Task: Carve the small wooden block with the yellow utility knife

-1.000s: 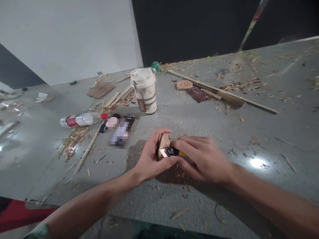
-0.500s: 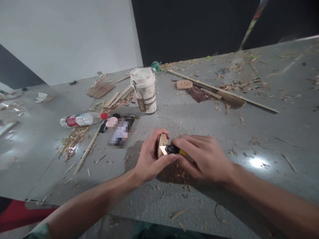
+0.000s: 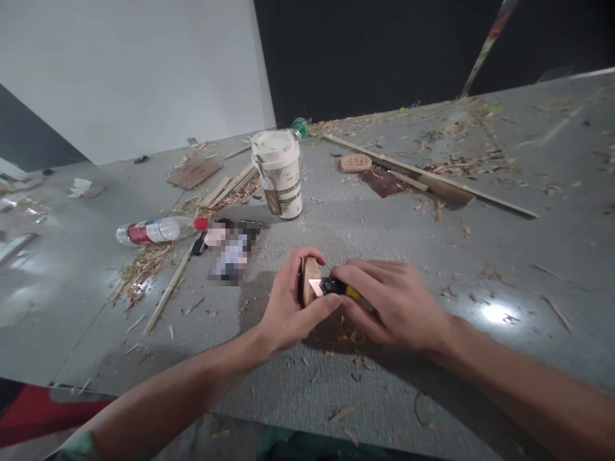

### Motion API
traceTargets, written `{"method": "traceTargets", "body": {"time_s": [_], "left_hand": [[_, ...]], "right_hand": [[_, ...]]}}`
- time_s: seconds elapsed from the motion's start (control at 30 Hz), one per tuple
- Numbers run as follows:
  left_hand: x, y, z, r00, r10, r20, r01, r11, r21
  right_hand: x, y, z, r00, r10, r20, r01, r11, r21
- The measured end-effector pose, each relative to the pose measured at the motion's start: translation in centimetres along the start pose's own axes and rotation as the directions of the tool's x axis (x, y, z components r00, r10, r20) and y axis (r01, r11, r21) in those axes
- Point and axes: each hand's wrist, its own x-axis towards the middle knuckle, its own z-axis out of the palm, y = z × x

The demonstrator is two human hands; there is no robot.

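My left hand is wrapped round a small block of wood, pale on the face turned to me and dark along its left edge. In my right hand is a utility knife with a black front and a yellow body, mostly covered by the fingers. Its short bright blade lies against the face of the block. My left thumb reaches across and touches the knife near its front. Both hands are just above the grey tabletop, where wood shavings lie under them.
A lidded paper-style cup stands beyond my hands. To the left lie a plastic bottle, a blurred-out flat item and a thin wooden stick. Long wood strips and an oval carved wooden piece lie at the back right.
The knife blade has shifted and turned very slightly against the block, and its glint is different. Both hands keep nearly the same place and grip.
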Motion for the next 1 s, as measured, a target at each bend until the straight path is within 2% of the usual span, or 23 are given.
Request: {"method": "traceTargets", "body": {"time_s": [0.23, 0.4, 0.67, 1.0], "left_hand": [[0.32, -0.37, -0.15, 0.995, 0.092, 0.035, -0.092, 0.996, 0.012], [0.45, -0.32, -0.28, 0.994, 0.090, 0.060, -0.091, 0.996, 0.008], [0.16, -0.18, -0.30, 0.997, 0.075, 0.035, -0.072, 0.994, -0.080], [0.03, 0.55, -0.30, 0.997, 0.079, -0.012, -0.079, 0.997, 0.011]], "right_hand": [[-0.05, 0.02, 0.10, 1.000, -0.011, 0.018, 0.010, 1.000, 0.022], [-0.12, -0.01, 0.12, 1.000, -0.012, 0.026, 0.012, 1.000, 0.006], [0.09, -0.20, 0.09, 1.000, -0.014, -0.008, 0.013, 0.998, -0.064], [-0.02, -0.75, 0.20, 0.998, 0.041, -0.047, -0.048, 0.987, -0.155]]}}
